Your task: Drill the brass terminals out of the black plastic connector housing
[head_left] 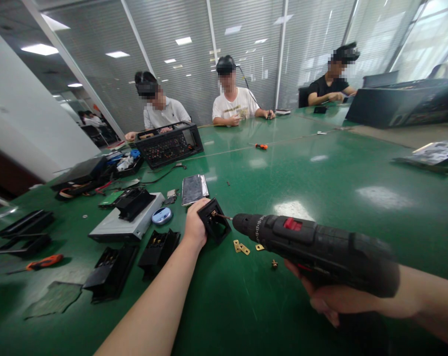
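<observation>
My left hand [196, 222] grips a black plastic housing [219, 234] by its left side, tilted up off the green table. Brass-coloured parts show inside it. My right hand [320, 294] is wrapped round the handle of a black cordless drill [313, 247], which points left. The drill's thin bit reaches into the housing at the brass parts; whether it sits on a screw is too small to tell. Below the drill's nose lie several flat brass plates [242, 247] and a small brass piece [274, 264].
Black housings [111, 269], a grey drive box [125, 225], a blue round tin [161, 215] and an orange screwdriver [46, 262] lie at left. Another screwdriver [261, 146] is further back. Three people sit across the table [338, 198], behind a black case [168, 146] and a large dark case [402, 104].
</observation>
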Demonstrator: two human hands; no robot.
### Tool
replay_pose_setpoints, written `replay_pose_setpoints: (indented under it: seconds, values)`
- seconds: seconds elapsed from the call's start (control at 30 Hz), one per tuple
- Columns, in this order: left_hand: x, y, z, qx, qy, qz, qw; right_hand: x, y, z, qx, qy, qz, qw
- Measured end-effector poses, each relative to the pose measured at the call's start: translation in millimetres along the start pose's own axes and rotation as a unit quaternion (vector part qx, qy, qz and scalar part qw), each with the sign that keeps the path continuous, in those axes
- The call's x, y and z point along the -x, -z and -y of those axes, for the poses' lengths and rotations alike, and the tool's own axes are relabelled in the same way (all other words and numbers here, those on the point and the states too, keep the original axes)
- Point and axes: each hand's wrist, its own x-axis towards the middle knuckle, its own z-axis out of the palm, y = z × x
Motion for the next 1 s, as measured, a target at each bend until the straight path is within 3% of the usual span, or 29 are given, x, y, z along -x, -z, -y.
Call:
replay_pose_setpoints:
  seconds: [0.1,0.33,0.7,0.8,1.0]
  values:
    - [0.3,-0.5,-0.5,0.003,-0.004,0.000,1.000,1.7,-5.8,6.7,-0.015,0.004,0.000,1.000]
    - [-2.1,3.8,1.7,-0.003,0.000,0.015,1.000,16.0,-21.9,49.2,-0.014,-0.054,-0.034,0.998]
    - [-6.3,7.5,4.8,-0.003,0.003,0.019,1.000,14.3,-32.6,71.4,-0.005,-0.107,-0.060,0.992]
    - [-6.1,6.7,4.6,-0.002,-0.004,0.019,1.000,11.5,-33.0,70.9,-0.014,-0.095,-0.061,0.994]
    - [-4.6,5.3,4.0,0.000,0.001,0.018,1.000,7.8,-21.9,45.9,-0.019,-0.058,-0.039,0.997]
